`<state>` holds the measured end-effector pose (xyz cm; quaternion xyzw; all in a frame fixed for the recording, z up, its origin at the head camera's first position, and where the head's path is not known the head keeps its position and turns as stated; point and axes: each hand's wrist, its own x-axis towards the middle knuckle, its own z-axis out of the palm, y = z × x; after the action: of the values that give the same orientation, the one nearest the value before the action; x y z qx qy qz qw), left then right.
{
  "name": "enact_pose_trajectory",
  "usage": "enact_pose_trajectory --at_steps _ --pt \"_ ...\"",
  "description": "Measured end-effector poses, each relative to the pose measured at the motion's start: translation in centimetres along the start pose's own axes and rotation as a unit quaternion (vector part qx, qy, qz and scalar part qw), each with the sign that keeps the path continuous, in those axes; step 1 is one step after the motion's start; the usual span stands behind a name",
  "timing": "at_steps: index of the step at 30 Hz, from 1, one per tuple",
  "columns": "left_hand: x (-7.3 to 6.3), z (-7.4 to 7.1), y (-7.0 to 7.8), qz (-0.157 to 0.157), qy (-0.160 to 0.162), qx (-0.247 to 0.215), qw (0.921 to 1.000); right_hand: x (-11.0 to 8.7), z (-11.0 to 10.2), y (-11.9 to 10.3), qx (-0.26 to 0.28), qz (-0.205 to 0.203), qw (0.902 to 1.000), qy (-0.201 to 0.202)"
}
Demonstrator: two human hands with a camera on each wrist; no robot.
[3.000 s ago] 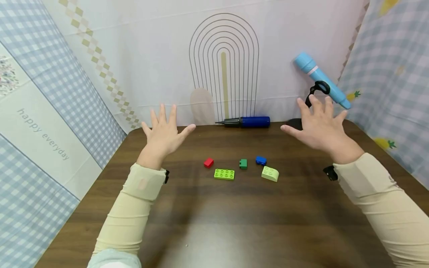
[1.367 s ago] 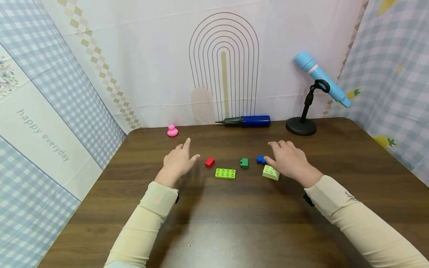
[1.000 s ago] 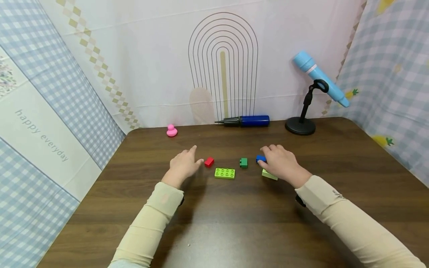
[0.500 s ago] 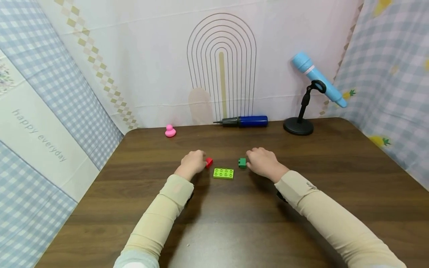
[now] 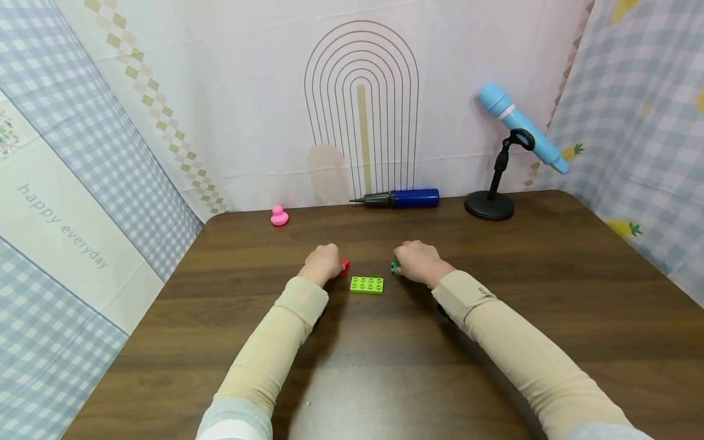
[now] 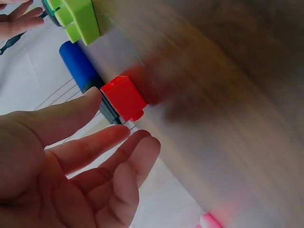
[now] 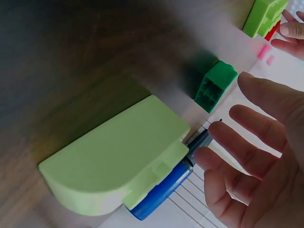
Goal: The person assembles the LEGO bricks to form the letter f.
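Observation:
My left hand (image 5: 321,264) reaches to the red toy brick (image 5: 344,266). In the left wrist view, thumb and bent fingers stand around the near side of the red brick (image 6: 124,98), without a clear pinch. My right hand (image 5: 419,261) partly covers the green brick (image 5: 395,266) in the head view. The right wrist view shows the green brick (image 7: 216,85) just beyond the spread thumb and fingers, a small gap between. Between the hands lies a lime studded brick (image 5: 366,285). A pale green curved brick (image 7: 114,152) sits nearer the right wrist; the head view hides it.
A pink duck (image 5: 279,216) sits at the back left of the brown table (image 5: 352,366). Along the back edge lie a blue-and-black hand pump (image 5: 407,198) and a black stand (image 5: 489,205) with a light blue microphone (image 5: 522,128). Cloth hangs behind.
Both hands came down from raised, spread positions and moved inward, left to the red brick, right past the blue and pale green bricks to the green one. The duck came into view.

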<state>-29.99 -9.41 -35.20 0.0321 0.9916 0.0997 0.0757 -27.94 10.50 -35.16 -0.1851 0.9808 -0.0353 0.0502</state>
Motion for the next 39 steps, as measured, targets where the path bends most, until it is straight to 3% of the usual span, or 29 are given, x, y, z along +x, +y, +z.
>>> enact_pose_trajectory --at_steps 11,18,24,31,39 --pt "0.5 0.4 0.6 0.021 0.012 -0.015 0.9996 0.9 0.5 -0.2 -0.026 0.013 0.9989 -0.037" --pt "0.5 0.7 1.2 0.042 0.009 -0.017 0.9989 0.7 0.3 -0.1 -0.020 0.011 0.9997 -0.010" --pt "0.5 0.8 1.5 0.070 -0.007 -0.043 0.9966 0.3 -0.3 0.1 0.011 0.008 0.9997 0.018" --pt "-0.2 0.2 1.9 0.073 -0.061 -0.058 0.9938 -0.3 -0.7 0.9 0.063 0.015 0.9979 0.008" --pt "-0.5 0.0 2.6 0.119 -0.047 -0.008 0.9917 -0.9 -1.2 1.4 0.142 0.040 0.9891 0.002"
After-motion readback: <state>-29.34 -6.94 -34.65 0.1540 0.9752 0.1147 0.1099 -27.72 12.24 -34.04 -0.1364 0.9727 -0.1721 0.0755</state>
